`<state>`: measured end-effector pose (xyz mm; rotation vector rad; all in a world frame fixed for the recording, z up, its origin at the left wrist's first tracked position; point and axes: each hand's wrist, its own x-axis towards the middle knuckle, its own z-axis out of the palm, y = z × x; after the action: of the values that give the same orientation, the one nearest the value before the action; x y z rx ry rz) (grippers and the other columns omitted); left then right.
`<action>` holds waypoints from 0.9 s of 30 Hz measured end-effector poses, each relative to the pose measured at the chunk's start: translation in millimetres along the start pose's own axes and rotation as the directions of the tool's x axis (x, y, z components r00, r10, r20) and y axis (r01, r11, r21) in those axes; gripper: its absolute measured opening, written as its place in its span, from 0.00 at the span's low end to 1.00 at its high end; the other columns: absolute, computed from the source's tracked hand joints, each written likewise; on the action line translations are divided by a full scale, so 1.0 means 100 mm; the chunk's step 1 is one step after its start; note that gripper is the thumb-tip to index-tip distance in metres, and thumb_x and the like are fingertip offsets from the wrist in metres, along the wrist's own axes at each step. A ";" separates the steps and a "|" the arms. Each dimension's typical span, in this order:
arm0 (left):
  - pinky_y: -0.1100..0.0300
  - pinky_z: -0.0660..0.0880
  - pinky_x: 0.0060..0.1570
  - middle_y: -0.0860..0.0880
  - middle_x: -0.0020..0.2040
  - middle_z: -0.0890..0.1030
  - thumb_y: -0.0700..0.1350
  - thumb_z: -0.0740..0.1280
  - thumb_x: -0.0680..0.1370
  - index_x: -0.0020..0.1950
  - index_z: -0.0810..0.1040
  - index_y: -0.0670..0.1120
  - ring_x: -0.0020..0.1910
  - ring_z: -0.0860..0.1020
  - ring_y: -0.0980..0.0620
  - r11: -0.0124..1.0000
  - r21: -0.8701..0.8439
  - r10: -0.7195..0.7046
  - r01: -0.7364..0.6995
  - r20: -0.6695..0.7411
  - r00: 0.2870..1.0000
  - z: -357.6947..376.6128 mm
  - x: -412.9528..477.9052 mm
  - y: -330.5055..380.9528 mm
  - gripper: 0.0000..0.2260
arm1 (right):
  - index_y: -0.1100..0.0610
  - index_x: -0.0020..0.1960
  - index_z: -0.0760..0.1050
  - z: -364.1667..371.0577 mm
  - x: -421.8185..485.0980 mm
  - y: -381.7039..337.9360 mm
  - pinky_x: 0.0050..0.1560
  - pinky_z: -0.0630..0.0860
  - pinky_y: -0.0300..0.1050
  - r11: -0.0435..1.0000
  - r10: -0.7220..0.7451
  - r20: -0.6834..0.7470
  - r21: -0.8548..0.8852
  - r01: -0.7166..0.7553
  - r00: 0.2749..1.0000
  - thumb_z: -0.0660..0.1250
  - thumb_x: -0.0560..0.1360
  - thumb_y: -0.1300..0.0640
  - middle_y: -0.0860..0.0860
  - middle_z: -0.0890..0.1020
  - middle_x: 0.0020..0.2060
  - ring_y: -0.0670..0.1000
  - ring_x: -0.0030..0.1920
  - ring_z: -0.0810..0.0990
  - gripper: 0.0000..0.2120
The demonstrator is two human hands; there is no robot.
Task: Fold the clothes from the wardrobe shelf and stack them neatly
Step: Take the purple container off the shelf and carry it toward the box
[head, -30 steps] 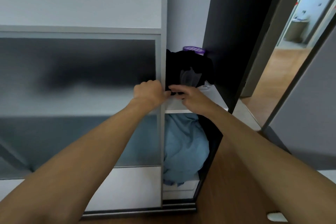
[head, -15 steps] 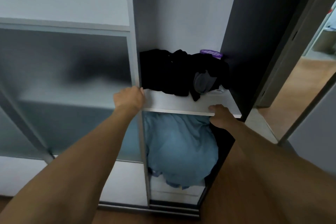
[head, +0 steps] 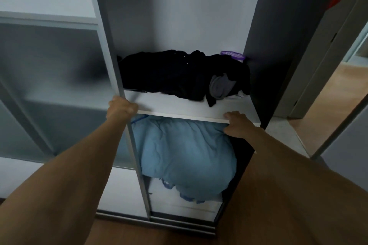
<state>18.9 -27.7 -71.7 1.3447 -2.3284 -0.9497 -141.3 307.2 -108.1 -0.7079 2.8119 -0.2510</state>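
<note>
One crumpled pile of black clothes (head: 179,75) sits toward the back of the white shelf (head: 189,109), with a bare strip of board in front. At the front edge, right end, the right hand (head: 237,125) grips the board. At the left end, the left hand (head: 121,108) grips the sliding door (head: 111,55) frame. Blue bedding (head: 185,151) bulges below.
</note>
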 end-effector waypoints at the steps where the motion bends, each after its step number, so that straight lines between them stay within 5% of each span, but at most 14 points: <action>1: 0.46 0.73 0.64 0.35 0.68 0.70 0.44 0.67 0.76 0.71 0.65 0.34 0.65 0.73 0.35 1.000 -0.022 -0.001 0.001 0.010 1.000 0.00 -0.02 0.00 0.27 | 0.55 0.77 0.59 -0.01 0.00 0.00 0.68 0.68 0.53 1.000 -0.001 0.000 -0.014 0.001 1.000 0.65 0.77 0.52 0.57 0.65 0.71 0.60 0.68 0.66 0.32; 5: 0.45 0.75 0.62 0.37 0.66 0.73 0.45 0.64 0.77 0.70 0.67 0.36 0.62 0.75 0.36 0.996 0.081 0.031 -0.040 0.105 0.994 0.19 -0.27 -0.05 0.24 | 0.57 0.77 0.59 -0.10 0.02 -0.05 0.65 0.70 0.51 0.999 -0.007 0.060 -0.046 0.010 0.998 0.65 0.77 0.52 0.59 0.66 0.69 0.60 0.67 0.67 0.31; 8: 0.48 0.76 0.58 0.41 0.59 0.80 0.45 0.62 0.76 0.60 0.78 0.42 0.57 0.78 0.38 0.949 0.206 0.203 -0.239 0.183 0.962 0.41 -0.47 0.01 0.14 | 0.61 0.78 0.59 -0.24 0.05 -0.10 0.70 0.66 0.47 0.999 -0.039 0.126 0.001 0.039 0.991 0.64 0.79 0.56 0.59 0.65 0.74 0.59 0.71 0.67 0.30; 14: 0.51 0.75 0.57 0.50 0.55 0.82 0.46 0.64 0.77 0.50 0.80 0.56 0.55 0.79 0.45 0.855 0.076 0.485 -0.513 0.233 0.843 0.75 -0.38 0.72 0.07 | 0.67 0.66 0.75 -0.45 0.15 0.01 0.69 0.68 0.50 0.995 -0.095 0.164 0.058 0.087 0.982 0.60 0.82 0.59 0.60 0.75 0.67 0.59 0.67 0.73 0.17; 18: 0.53 0.76 0.58 0.54 0.53 0.82 0.43 0.64 0.77 0.51 0.80 0.57 0.54 0.79 0.50 0.771 -0.026 0.613 -0.637 0.301 0.730 0.98 -0.06 1.35 0.10 | 0.62 0.70 0.73 -0.63 0.30 0.18 0.57 0.66 0.27 0.979 -0.148 0.144 0.163 0.124 0.978 0.62 0.82 0.58 0.55 0.74 0.68 0.54 0.69 0.71 0.17; 23: 0.52 0.74 0.62 0.50 0.60 0.80 0.41 0.63 0.78 0.61 0.79 0.50 0.58 0.78 0.48 0.609 -0.111 0.781 -0.785 0.251 0.571 1.34 0.49 2.12 0.14 | 0.57 0.51 0.84 -0.94 0.78 0.32 0.51 0.74 0.35 0.964 -0.073 -0.102 0.248 0.096 0.992 0.65 0.78 0.61 0.46 0.83 0.47 0.52 0.57 0.81 0.09; 27: 0.51 0.69 0.67 0.43 0.66 0.77 0.42 0.61 0.80 0.69 0.74 0.43 0.65 0.75 0.44 0.510 -0.171 0.856 -0.843 0.192 0.479 1.61 0.98 2.86 0.17 | 0.49 0.47 0.84 -1.21 1.25 0.35 0.61 0.78 0.51 0.960 0.075 -0.262 0.280 0.001 0.962 0.64 0.77 0.58 0.48 0.85 0.50 0.50 0.54 0.82 0.10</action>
<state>-308.3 52.8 -7.4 -0.1232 -2.6174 -0.8192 -295.7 290.2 -22.4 -0.5932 2.9496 -0.7741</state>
